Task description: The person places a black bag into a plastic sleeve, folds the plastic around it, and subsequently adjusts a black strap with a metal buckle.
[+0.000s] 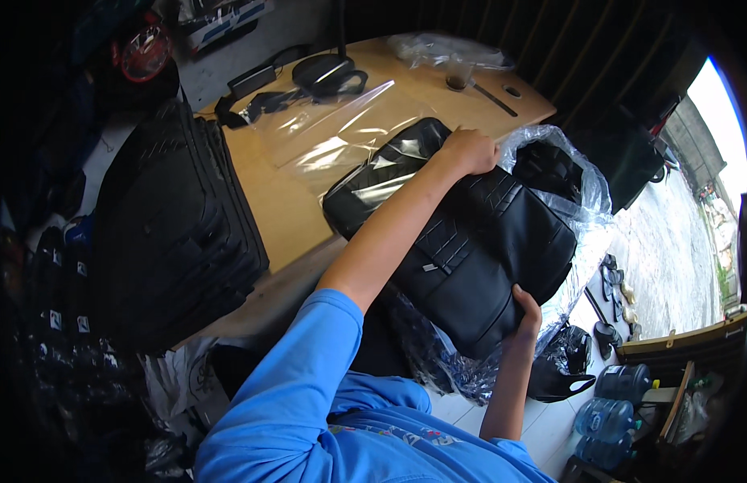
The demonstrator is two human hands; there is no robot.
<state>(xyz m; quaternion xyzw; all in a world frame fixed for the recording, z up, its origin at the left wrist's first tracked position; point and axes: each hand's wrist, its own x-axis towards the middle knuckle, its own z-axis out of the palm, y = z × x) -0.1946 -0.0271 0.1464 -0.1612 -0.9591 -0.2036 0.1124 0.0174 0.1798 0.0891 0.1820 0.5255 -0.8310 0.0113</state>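
Observation:
A black leather-look backpack with stitched slanting lines lies tilted between my hands, off the table's right front edge. My left hand is closed at its far top edge; the fingertips are partly hidden. Along the near right side, my right hand grips the backpack with the thumb on its front and the other fingers out of sight. Beyond my left forearm, another black bag rests on the table, and a clear plastic sheet lies beside and partly over it. Crumpled clear plastic surrounds the backpack's right and lower sides.
The wooden table carries a stack of black bags at left. Farther back are black straps, a plastic cup and folded plastic. Large blue water bottles and a black plastic bag stand on the floor at right.

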